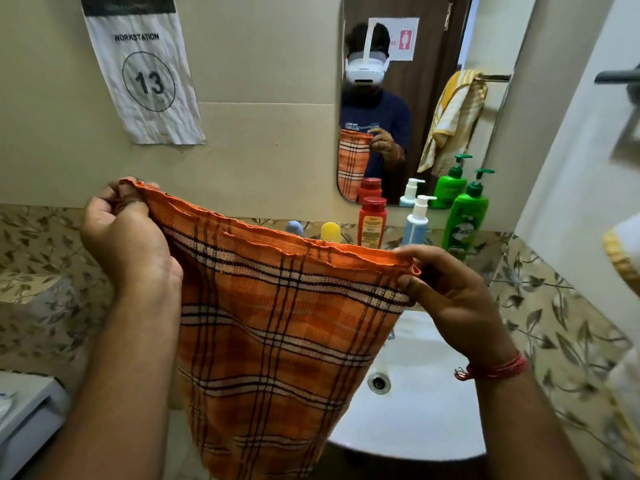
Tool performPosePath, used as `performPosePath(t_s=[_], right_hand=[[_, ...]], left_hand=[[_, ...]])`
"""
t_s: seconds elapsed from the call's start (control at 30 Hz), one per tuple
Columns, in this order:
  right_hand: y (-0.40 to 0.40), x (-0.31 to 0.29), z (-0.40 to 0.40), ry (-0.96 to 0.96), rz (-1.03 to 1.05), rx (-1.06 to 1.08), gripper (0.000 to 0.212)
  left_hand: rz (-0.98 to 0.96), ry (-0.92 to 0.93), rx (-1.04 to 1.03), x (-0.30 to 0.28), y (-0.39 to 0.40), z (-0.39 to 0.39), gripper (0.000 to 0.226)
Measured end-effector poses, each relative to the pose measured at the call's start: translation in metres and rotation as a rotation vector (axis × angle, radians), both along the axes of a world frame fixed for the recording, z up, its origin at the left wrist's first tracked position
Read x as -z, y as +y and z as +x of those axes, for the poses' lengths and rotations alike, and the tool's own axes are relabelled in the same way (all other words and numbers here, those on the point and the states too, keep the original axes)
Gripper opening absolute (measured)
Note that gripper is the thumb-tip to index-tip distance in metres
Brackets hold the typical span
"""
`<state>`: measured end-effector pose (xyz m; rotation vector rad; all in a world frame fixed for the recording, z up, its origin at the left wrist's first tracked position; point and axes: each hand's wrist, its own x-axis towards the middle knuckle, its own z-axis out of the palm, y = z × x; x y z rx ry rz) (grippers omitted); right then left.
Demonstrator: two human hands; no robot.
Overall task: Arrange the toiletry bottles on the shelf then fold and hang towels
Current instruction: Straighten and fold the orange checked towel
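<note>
Above the white sink point(415, 403), the left hand point(124, 237) and right hand point(450, 299) each pinch a top corner of the orange plaid towel point(277, 334), which hangs doubled between them. Behind it, on the ledge, stand a red bottle point(372, 221), a white pump bottle point(417, 220) and a green pump bottle point(465, 220); their contents cannot be seen.

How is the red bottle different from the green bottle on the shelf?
The red bottle has a flat red cap; the green bottle has a pump top. The red bottle is shorter and stands left of the white pump bottle, the green bottle right of it. Both stand upright.
</note>
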<state>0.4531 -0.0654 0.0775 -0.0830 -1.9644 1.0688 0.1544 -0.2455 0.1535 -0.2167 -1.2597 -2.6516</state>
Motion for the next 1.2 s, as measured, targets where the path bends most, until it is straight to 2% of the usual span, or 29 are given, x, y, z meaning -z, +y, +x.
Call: performPosePath(t_s=[0.17, 0.4, 0.5, 0.67, 0.83, 1.07, 1.2], right_hand=[[0.002, -0.005, 0.048, -0.062, 0.128, 0.123, 0.021], [0.004, -0.018, 0.091, 0.039, 0.052, 0.386, 0.024], [0.0, -0.028, 0.102, 0.086, -0.033, 0.415, 0.025], [-0.005, -0.037, 0.118, 0.137, -0.143, 0.438, 0.036], [-0.007, -0.039, 0.129, 0.146, -0.228, 0.44, 0.032], [-0.012, -0.041, 0.128, 0.104, -0.163, 0.558, 0.026], [-0.014, -0.043, 0.122, 0.142, -0.148, 0.629, 0.032]], left_hand=[[-0.044, -0.003, 0.01, 0.009, 0.0, 0.039, 0.025], [-0.212, 0.062, 0.162, 0.03, 0.0, 0.08, 0.021], [-0.267, 0.07, 0.207, 0.043, 0.002, 0.089, 0.014], [-0.31, 0.074, 0.229, 0.055, 0.004, 0.104, 0.016], [-0.336, 0.101, 0.239, 0.055, 0.006, 0.117, 0.018], [-0.289, 0.073, 0.252, 0.051, 0.009, 0.117, 0.015], [-0.296, 0.099, 0.245, 0.049, 0.015, 0.109, 0.014]])
